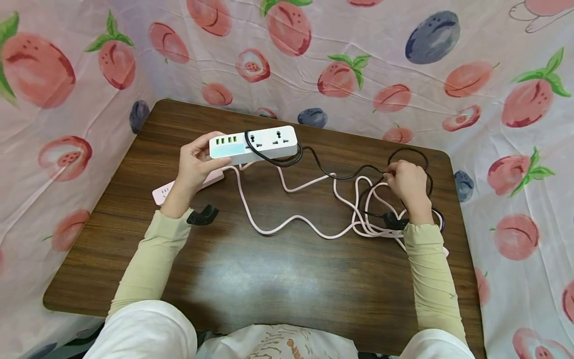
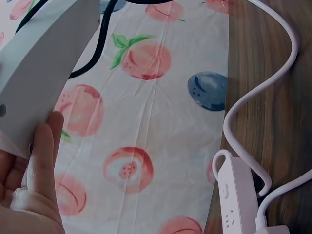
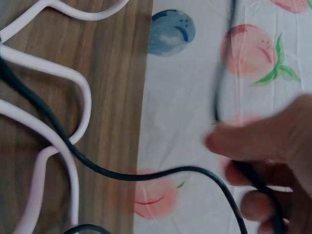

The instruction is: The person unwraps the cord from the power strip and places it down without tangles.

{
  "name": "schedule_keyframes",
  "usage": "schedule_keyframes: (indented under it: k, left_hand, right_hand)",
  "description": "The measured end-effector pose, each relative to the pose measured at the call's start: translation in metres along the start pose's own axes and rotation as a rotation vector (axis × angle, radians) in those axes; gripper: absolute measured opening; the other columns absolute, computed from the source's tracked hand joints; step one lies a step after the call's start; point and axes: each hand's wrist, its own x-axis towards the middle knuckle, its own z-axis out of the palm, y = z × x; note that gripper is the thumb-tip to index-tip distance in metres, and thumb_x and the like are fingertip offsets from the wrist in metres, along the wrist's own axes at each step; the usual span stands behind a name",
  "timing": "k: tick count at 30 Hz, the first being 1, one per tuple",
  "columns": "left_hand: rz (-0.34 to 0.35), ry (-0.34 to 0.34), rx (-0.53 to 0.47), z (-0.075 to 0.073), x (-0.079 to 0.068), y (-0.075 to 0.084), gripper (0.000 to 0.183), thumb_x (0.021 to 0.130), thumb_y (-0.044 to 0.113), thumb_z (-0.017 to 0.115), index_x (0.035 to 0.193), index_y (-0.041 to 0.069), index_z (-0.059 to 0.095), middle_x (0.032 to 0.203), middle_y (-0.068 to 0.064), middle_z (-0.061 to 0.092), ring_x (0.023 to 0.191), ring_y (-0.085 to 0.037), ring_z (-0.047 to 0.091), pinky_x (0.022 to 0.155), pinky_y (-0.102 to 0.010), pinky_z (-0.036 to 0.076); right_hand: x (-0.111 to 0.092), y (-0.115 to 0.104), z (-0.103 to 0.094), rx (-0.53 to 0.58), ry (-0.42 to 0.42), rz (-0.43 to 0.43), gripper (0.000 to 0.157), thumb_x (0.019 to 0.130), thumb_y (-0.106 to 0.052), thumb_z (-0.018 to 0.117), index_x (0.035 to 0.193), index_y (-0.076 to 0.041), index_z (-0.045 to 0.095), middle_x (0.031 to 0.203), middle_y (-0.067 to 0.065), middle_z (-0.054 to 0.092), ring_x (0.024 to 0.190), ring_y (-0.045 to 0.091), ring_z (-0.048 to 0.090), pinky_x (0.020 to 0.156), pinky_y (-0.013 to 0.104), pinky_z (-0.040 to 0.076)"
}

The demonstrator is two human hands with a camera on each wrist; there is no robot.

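Note:
My left hand grips the left end of a white power strip and holds it raised above the table. Its sockets and green USB ports face up in the head view. The strip's black cord loops over its right part and runs right. At the far right my right hand pinches that cord between thumb and fingers; in the right wrist view the cord also hangs below the fingers. Under my left hand lies a pink power strip, partly hidden. From the left wrist, the white strip shows its underside.
A pale pink cord snakes across the brown table and tangles with black cord loops at the right. A fruit-patterned cloth hangs around the table's back and sides. Black wrist mounts sit by both sleeves.

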Motion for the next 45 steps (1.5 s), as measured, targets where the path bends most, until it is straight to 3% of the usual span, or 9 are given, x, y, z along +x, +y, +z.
schedule_keyframes:
  k: [5,10,13,17,22,27,34,42,45]
  left_hand:
    - [-0.032,-0.052,-0.003,-0.006,-0.003,0.0,0.052,0.063,-0.03,0.064,0.107,-0.002,0.066,0.096,-0.009,0.064,0.082,-0.014,0.062,0.069,-0.021,0.054]
    - [-0.073,-0.092,0.042,-0.011,-0.006,0.001,0.054,0.063,-0.032,0.062,0.107,-0.002,0.066,0.096,-0.007,0.065,0.08,-0.012,0.062,0.067,-0.02,0.054]
    - [-0.087,-0.107,0.069,-0.014,-0.008,0.0,0.053,0.063,-0.031,0.063,0.107,-0.002,0.066,0.096,-0.007,0.064,0.078,-0.012,0.063,0.066,-0.019,0.053]
    - [-0.104,-0.106,0.058,-0.017,-0.011,-0.001,0.054,0.062,-0.031,0.063,0.106,-0.001,0.067,0.097,-0.007,0.065,0.08,-0.012,0.063,0.066,-0.019,0.053]
    - [-0.11,-0.125,0.006,-0.019,-0.012,0.002,0.051,0.063,-0.029,0.066,0.106,0.001,0.067,0.097,-0.006,0.064,0.082,-0.012,0.062,0.068,-0.019,0.053]
    - [-0.107,-0.202,-0.067,-0.024,-0.015,0.001,0.051,0.063,-0.023,0.072,0.108,0.002,0.067,0.1,-0.007,0.065,0.084,-0.012,0.063,0.07,-0.02,0.053]
    - [-0.151,-0.274,-0.043,-0.027,-0.021,-0.004,0.054,0.063,-0.023,0.071,0.108,0.006,0.067,0.1,-0.004,0.065,0.083,-0.011,0.061,0.068,-0.02,0.053]
    - [-0.129,-0.272,-0.057,-0.026,-0.02,-0.004,0.05,0.064,-0.017,0.075,0.108,0.007,0.068,0.1,-0.003,0.065,0.084,-0.01,0.06,0.068,-0.019,0.052]
    - [-0.126,-0.286,-0.063,-0.026,-0.019,-0.004,0.05,0.064,-0.017,0.075,0.109,0.005,0.067,0.1,-0.004,0.065,0.084,-0.011,0.06,0.067,-0.02,0.052]
  right_hand:
    - [0.001,0.005,-0.002,0.101,0.219,0.228,0.014,0.086,-0.009,0.062,0.087,0.0,0.072,0.082,0.019,0.068,0.073,0.043,0.061,0.061,0.056,0.045]
    - [0.002,0.013,-0.01,0.195,0.436,0.381,0.018,0.088,-0.012,0.062,0.088,0.003,0.072,0.08,0.02,0.068,0.075,0.04,0.061,0.066,0.054,0.043]
    - [0.0,0.018,-0.016,0.293,0.571,0.441,0.017,0.085,-0.01,0.063,0.085,0.004,0.072,0.067,0.009,0.065,0.061,0.013,0.057,0.062,0.036,0.042]
    - [-0.002,0.023,-0.023,0.388,0.684,0.475,0.015,0.081,-0.006,0.063,0.081,0.006,0.071,0.054,-0.023,0.045,0.053,-0.013,0.033,0.057,0.015,0.028]
    - [-0.004,0.026,-0.027,0.356,0.639,0.506,0.015,0.081,-0.008,0.064,0.079,0.005,0.072,0.051,-0.033,0.033,0.05,-0.013,0.031,0.056,0.014,0.026]
    - [-0.004,0.024,-0.024,0.382,0.605,0.537,0.016,0.082,-0.006,0.061,0.08,0.008,0.069,0.05,-0.026,0.034,0.05,-0.008,0.032,0.055,0.016,0.026]
    - [0.002,0.02,-0.025,0.461,0.646,0.536,0.014,0.082,-0.003,0.06,0.08,0.01,0.065,0.053,-0.022,0.036,0.052,-0.007,0.034,0.055,0.015,0.028]
    - [0.007,0.024,-0.021,0.243,0.449,0.46,0.017,0.078,-0.003,0.053,0.075,0.008,0.066,0.052,-0.016,0.036,0.058,0.023,0.047,0.058,0.035,0.037]
    - [0.008,0.025,-0.018,0.274,0.436,0.499,0.017,0.079,-0.003,0.053,0.076,0.007,0.066,0.051,-0.017,0.036,0.054,0.017,0.046,0.058,0.032,0.037]
